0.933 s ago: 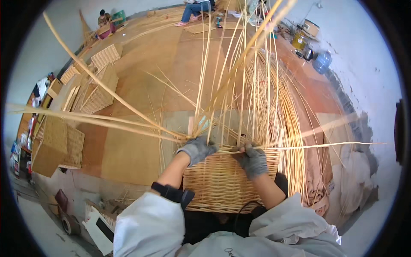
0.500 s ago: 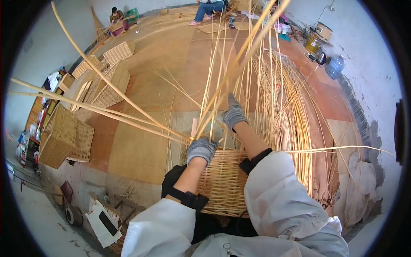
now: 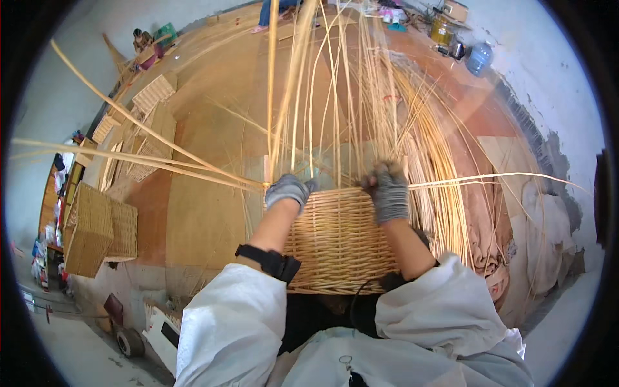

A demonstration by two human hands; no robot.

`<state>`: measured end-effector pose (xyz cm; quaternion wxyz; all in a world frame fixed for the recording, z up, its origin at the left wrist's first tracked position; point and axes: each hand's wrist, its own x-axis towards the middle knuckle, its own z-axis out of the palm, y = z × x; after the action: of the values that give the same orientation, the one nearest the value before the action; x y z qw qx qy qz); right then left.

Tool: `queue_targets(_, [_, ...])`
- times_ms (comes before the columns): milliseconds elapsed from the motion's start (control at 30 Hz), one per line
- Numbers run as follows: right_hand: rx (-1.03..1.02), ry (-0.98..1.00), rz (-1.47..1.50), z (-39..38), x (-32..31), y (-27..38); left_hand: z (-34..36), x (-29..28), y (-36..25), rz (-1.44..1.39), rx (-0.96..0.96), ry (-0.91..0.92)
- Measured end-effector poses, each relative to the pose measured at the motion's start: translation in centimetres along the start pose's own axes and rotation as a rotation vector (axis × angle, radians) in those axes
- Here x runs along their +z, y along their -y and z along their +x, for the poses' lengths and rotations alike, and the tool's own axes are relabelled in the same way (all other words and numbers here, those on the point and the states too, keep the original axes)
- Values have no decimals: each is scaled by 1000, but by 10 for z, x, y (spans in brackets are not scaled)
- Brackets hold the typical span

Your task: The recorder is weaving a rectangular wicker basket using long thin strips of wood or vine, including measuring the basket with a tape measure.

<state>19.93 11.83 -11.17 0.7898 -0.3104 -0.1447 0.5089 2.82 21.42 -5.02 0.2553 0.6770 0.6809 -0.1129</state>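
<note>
My left hand [image 3: 289, 192], in a grey glove, is closed on the top edge of a half-woven wicker basket [image 3: 335, 242] in front of me, near its left corner. Long wicker rods [image 3: 293, 116] rise and fan out from that edge, some reaching far to the left. My right hand [image 3: 387, 192], also gloved, is at the basket's upper right corner beside more rods; its curled fingertips are smeared by motion. A thin strand [image 3: 516, 174] runs out to the right from that corner.
A thick bundle of rods [image 3: 445, 226] lies to my right. Woven baskets [image 3: 97, 232] stand at the left. A person [image 3: 142, 42] sits at the far left; another person's legs [image 3: 267, 14] show at the back. A water jug [image 3: 479, 59] and kettle sit by the right wall.
My right hand has come back from among the upright rods to the basket's right corner. My left hand stays at the left corner. The whole view has shifted slightly.
</note>
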Motion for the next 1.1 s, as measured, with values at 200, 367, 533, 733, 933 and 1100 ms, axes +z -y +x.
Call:
queue_targets(200, [-101, -264, -115, -7, -61, 48, 50, 55, -29, -125, 659, -106])
queue_targets(367, [49, 207, -896, 60, -12, 86, 27, 54, -44, -161, 506, 105])
queue_targets(533, [-775, 206, -1979, 192, -9, 18, 29, 57, -96, -81, 320, 75])
queue_targets(733, [-316, -127, -1563, 148, 3, 29, 58, 77, -58, -177, 400, 133])
queue_targets(933, [-532, -196, -404, 17, -79, 69, -4, 52, -82, -68, 255, -18])
queue_targets(1100, [-715, -129, -1008, -13, 6, 56, -3, 50, -89, -16, 169, 131])
